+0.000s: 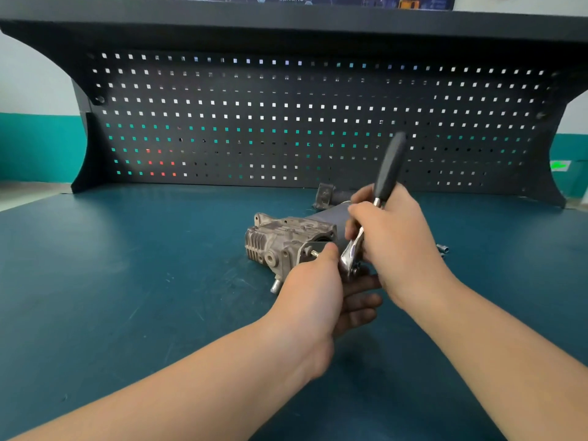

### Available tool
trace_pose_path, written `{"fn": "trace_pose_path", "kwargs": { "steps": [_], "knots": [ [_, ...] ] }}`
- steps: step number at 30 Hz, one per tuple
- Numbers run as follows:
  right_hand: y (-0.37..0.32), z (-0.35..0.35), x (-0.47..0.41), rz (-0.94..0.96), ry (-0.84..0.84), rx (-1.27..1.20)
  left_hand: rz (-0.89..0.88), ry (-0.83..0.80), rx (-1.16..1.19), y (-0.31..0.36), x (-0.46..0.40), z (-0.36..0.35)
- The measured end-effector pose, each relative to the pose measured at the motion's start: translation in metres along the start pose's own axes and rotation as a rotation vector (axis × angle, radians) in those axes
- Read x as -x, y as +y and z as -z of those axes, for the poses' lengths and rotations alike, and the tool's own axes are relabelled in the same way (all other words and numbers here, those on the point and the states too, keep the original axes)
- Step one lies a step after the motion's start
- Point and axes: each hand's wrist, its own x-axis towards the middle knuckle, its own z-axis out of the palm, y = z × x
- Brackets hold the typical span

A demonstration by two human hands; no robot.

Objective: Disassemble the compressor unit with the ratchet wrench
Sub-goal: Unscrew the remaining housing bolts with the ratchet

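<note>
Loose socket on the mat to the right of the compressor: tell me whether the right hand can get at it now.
Probably not at once. The right hand grips the ratchet wrench, so it would have to let go first. The loose socket lies unobstructed on the mat, just beyond that wrist.

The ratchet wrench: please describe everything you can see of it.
The ratchet wrench has a shiny metal head and shank and a black handle, blurred at its tip. It stands steeply, handle up toward the pegboard, head low beside the compressor unit. The right hand grips the shank just below the handle. The left hand is at the head; whether it touches cannot be told.
</note>
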Motion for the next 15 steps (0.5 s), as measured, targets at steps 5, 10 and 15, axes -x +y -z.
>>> {"fn": "trace_pose_path", "kwargs": {
  "steps": [5,10,15],
  "knots": [
    [0.0082,0.0044,-0.0102,-0.440,0.026,-0.231,0.004,0.019,-0.042,-0.0026,-0.0023,0.0000],
    [0.0108,0.0050,-0.0110,-0.524,0.016,-0.346,-0.004,0.037,-0.060,-0.0038,-0.0032,0.0001],
    [0.0044,0.0004,-0.0059,-0.147,0.033,-0.167,0.003,0.011,-0.008,-0.0020,-0.0012,0.0003]
  ]
}}
